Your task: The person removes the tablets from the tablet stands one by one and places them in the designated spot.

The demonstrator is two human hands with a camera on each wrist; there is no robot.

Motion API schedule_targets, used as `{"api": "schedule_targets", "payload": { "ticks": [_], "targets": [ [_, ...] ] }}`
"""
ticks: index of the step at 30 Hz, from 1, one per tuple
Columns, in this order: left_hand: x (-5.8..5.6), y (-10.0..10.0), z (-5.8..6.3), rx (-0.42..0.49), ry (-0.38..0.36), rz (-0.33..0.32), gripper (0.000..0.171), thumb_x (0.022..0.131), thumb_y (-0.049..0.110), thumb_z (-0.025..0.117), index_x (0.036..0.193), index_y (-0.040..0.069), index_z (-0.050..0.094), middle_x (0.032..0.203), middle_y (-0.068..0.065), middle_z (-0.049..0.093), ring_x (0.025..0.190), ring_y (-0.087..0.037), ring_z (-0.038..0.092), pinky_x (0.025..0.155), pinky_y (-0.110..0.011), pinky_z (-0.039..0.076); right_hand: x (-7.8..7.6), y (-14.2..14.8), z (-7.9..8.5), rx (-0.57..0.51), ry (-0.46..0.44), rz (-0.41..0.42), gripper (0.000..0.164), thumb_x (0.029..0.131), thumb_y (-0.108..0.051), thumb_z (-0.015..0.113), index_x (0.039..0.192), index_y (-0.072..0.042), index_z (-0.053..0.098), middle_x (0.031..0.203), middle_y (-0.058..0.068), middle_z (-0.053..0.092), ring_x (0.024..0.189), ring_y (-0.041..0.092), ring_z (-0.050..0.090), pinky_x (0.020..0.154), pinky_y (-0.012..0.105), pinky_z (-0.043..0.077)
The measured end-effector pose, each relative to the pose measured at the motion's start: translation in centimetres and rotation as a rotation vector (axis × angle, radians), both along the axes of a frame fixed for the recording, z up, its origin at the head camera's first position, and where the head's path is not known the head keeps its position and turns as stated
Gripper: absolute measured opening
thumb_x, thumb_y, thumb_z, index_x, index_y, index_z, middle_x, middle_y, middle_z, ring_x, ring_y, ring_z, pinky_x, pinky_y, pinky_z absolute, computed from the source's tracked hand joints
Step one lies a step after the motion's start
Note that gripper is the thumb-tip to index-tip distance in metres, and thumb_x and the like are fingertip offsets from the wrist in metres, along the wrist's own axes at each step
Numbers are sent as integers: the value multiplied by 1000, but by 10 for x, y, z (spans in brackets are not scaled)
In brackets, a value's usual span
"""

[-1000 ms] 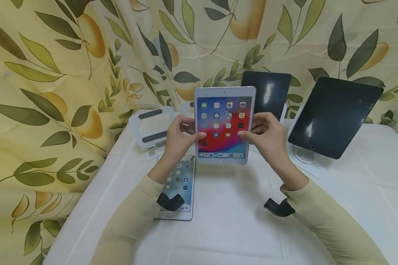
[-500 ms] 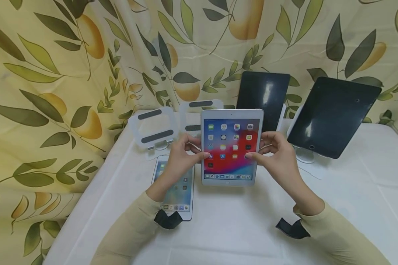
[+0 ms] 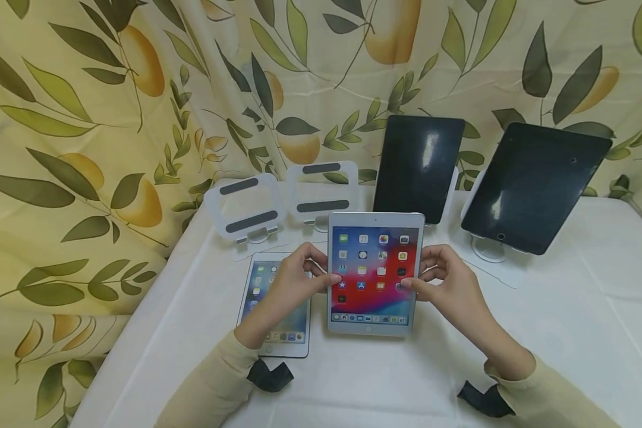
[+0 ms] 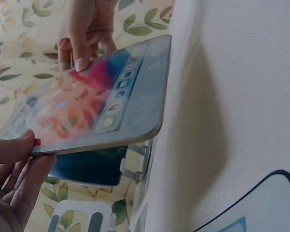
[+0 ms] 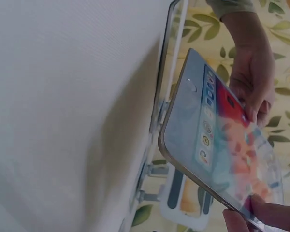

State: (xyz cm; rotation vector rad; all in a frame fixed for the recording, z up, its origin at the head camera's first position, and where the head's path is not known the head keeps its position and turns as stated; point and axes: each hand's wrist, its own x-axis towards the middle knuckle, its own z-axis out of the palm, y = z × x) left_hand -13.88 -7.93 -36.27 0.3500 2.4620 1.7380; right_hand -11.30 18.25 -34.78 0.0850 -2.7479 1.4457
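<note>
Between both hands is a white-framed tablet [image 3: 374,273], its lit screen showing app icons on a red and blue background. My left hand [image 3: 299,285] pinches its left edge, thumb on the front and fingers behind. On the opposite edge my right hand [image 3: 452,291] pinches in the same way. In the left wrist view the tablet [image 4: 154,96] is tilted, its home-button end close over the white table. A second lit tablet [image 3: 294,315] with a blue screen lies flat on the table, partly covered by my left hand and wrist.
Two white tablet stands with dark pads, a left one [image 3: 251,205] and a right one [image 3: 321,190], stand at the back. Two dark-screened tablets, one upright [image 3: 419,169] and one tilted [image 3: 537,187], rest on stands at right. A patterned curtain [image 3: 182,77] hangs behind the white table [image 3: 385,386].
Both hands have brought the held tablet down and toward me, slightly to the right. The right empty stand behind it has come into full view.
</note>
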Motion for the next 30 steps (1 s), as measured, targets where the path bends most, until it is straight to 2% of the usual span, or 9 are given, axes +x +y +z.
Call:
{"api": "schedule_targets", "payload": {
  "ticks": [3, 6, 9, 12, 18, 30],
  "targets": [
    [-2, -2, -3, 30, -72, -79, 29, 80, 6, 74, 98, 3, 51, 81, -9, 62, 69, -14, 64, 66, -37, 58, 4, 1, -6, 3, -26, 5, 56, 80, -17, 76, 122, 0, 43, 101, 16, 59, 84, 22, 65, 61, 27, 57],
    [-5, -6, -7, 34, -146, -161, 26, 82, 3, 72, 95, 1, 50, 79, -10, 63, 68, -20, 67, 66, -44, 57, 6, 1, -13, -9, -67, 12, 56, 80, -15, 76, 122, 1, 43, 101, 17, 59, 85, 23, 65, 61, 29, 57],
    [-8, -10, -9, -5, -198, -221, 25, 82, 3, 71, 93, 0, 49, 81, -11, 64, 72, -26, 69, 65, -40, 58, 7, -1, -18, -14, -109, 25, 55, 80, -12, 75, 121, 2, 42, 102, 18, 58, 86, 24, 64, 60, 30, 57],
    [-11, -14, -10, -56, -208, -251, 24, 82, 4, 72, 91, 0, 49, 83, -10, 63, 71, -24, 69, 64, -34, 58, 7, -2, -21, -13, -134, 50, 53, 81, -9, 74, 121, 2, 42, 102, 17, 57, 86, 23, 63, 59, 31, 57],
    [-16, -19, -15, -125, -186, -257, 24, 82, 7, 73, 90, 0, 51, 79, -9, 63, 61, -15, 64, 61, -27, 56, 4, -2, -23, -69, -179, 122, 51, 82, -5, 72, 121, 4, 40, 101, 17, 56, 82, 20, 62, 60, 32, 58],
    [-23, -18, -26, -126, -188, -201, 27, 82, 10, 73, 98, -2, 55, 87, -12, 57, 64, -19, 65, 61, -31, 57, -7, 5, -34, -174, -293, 161, 53, 86, -6, 67, 129, 5, 39, 108, 20, 55, 84, 19, 63, 64, 35, 58]
  ]
}}
